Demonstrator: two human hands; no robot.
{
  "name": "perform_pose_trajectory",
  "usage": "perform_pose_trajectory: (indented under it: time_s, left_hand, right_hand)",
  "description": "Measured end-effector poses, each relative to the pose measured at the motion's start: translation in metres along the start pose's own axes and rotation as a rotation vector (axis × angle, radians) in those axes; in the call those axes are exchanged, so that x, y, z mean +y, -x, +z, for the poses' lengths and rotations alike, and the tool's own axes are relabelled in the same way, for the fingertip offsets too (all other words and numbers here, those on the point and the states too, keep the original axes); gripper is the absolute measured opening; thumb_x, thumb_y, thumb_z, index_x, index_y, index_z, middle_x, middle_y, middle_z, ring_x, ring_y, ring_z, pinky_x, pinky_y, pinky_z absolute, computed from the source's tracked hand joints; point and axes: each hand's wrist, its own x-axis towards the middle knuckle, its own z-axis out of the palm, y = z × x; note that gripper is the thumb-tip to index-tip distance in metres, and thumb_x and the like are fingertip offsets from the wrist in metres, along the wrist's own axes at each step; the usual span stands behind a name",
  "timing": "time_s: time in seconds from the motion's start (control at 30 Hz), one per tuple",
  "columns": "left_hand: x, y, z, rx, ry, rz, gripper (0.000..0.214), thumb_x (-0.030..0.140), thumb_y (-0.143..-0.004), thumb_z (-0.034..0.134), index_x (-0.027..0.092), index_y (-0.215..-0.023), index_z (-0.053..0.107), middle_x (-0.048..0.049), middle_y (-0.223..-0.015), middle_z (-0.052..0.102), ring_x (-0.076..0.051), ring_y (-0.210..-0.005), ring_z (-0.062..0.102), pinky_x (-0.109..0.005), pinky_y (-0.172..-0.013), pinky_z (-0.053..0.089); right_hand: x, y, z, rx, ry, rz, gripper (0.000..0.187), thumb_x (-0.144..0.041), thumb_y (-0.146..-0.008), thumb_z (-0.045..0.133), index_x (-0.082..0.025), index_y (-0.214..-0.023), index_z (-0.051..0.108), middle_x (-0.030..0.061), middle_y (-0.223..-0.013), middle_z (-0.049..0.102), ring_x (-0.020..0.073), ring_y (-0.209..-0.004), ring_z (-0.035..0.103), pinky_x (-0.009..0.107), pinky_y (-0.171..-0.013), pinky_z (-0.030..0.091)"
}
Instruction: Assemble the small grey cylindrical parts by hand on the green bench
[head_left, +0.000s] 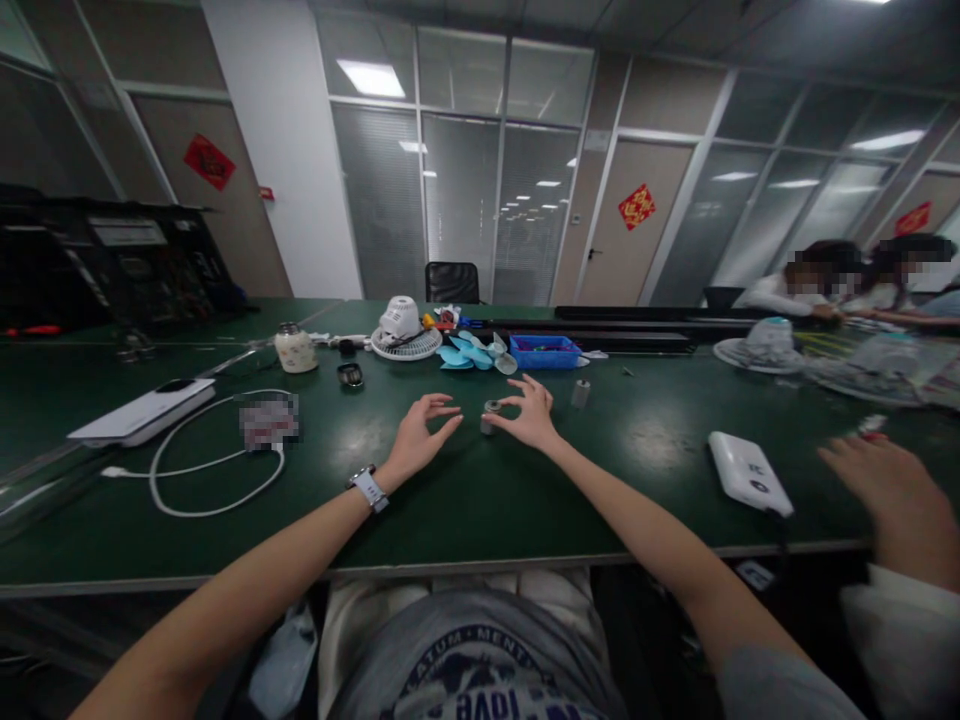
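Observation:
My left hand (424, 435) is just above the table, thumb and fingers apart, holding nothing. Thumb and index finger of my right hand (531, 415) close on a small grey metal cylinder (487, 424), which is upright at the table surface; its exact kind is too small to tell. Right of that hand stands a second grey cylinder (580, 394). Behind both hands lie light-blue fan blades (466, 351) and a blue tray (545, 351) with small items inside.
The green table (480, 520) also bears a white fan housing (400, 325), a jar (295, 350), a white cable (214, 512), a white box (150, 412) and a white power bank (748, 472). A co-worker's hand (889, 480) is at right. Other people sit farther back.

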Motion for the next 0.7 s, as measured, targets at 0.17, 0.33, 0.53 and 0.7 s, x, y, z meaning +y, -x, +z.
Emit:
perform_pose_trajectory:
  time_s: [0.17,0.33,0.53,0.7]
  left_hand:
    - [0.007,0.000,0.003,-0.046,0.035,0.054,0.045,0.041,-0.083,0.061,0.019,-0.121,0.050,-0.0118,-0.115,0.068,-0.026,-0.116,0.060,-0.041,-0.101,0.041]
    - [0.011,-0.006,0.003,-0.083,0.057,0.047,0.043,0.042,-0.078,0.066,0.020,-0.114,0.055,-0.0087,-0.110,0.068,-0.024,-0.100,0.068,-0.035,-0.090,0.049]
    - [0.012,-0.016,-0.003,0.073,0.088,0.051,0.042,0.042,-0.078,0.066,0.020,-0.111,0.053,-0.0066,-0.096,0.072,-0.022,-0.098,0.068,-0.034,-0.089,0.050]
    - [-0.019,-0.011,-0.007,-0.067,0.011,-0.059,0.045,0.041,-0.073,0.070,0.021,-0.112,0.055,-0.0059,-0.089,0.076,-0.024,-0.095,0.069,-0.037,-0.089,0.049]
  right_hand:
    - [-0.045,0.016,0.012,-0.107,-0.111,-0.106,0.034,-0.055,-0.072,0.072,-0.027,-0.091,0.074,0.0062,-0.129,0.058,0.0273,-0.132,0.035,0.047,-0.106,0.025]
    - [-0.048,0.021,0.014,-0.130,-0.154,-0.101,0.035,-0.050,-0.073,0.072,-0.023,-0.097,0.071,0.0072,-0.122,0.063,0.0264,-0.128,0.040,0.045,-0.103,0.030]
    - [-0.047,0.020,0.014,-0.124,-0.162,-0.112,0.038,-0.054,-0.074,0.070,-0.022,-0.095,0.069,0.0071,-0.118,0.065,0.0264,-0.124,0.045,0.045,-0.101,0.032]
    - [-0.049,0.023,0.011,-0.117,-0.145,-0.106,0.039,-0.055,-0.073,0.070,-0.022,-0.093,0.069,0.0077,-0.116,0.066,0.0261,-0.122,0.046,0.044,-0.100,0.031]
